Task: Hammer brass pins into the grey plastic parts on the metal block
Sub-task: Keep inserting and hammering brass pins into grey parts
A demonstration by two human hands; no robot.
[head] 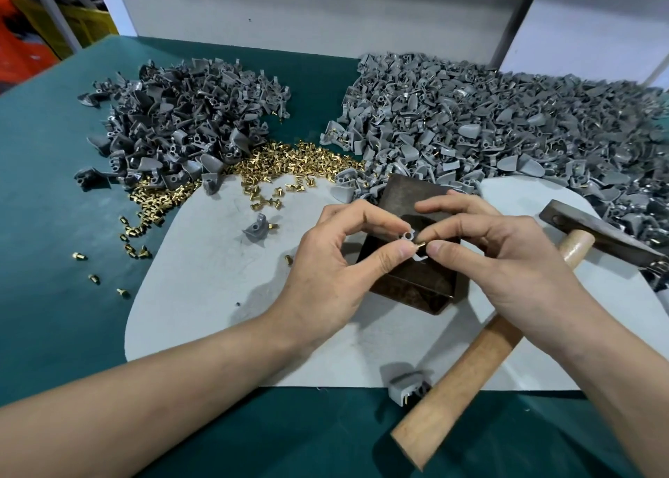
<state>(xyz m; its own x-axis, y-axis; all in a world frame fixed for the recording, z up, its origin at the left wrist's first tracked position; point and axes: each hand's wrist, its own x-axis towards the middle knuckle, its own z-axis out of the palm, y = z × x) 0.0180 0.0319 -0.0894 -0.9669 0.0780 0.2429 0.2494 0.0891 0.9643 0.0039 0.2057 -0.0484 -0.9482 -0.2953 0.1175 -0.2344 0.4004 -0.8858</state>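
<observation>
A dark metal block (409, 282) stands on a pale grey mat (202, 296) in the middle. Just above the block my left hand (336, 260) and my right hand (506, 256) meet. Between their fingertips sits a small grey plastic part (408, 237) with a brass pin (420, 245) at its side. My left thumb and forefinger pinch the pin end, and my right thumb and fingers pinch the part. A wooden-handled hammer (470, 365) lies on the mat to the right, its dark head (597, 233) near the right pile.
A heap of dark grey parts (173, 122) lies at the back left, a larger heap of lighter grey parts (506, 130) at the back right. Loose brass pins (282, 162) spread between them. Single grey parts lie at mid-mat (256, 228) and at the front edge (407, 387).
</observation>
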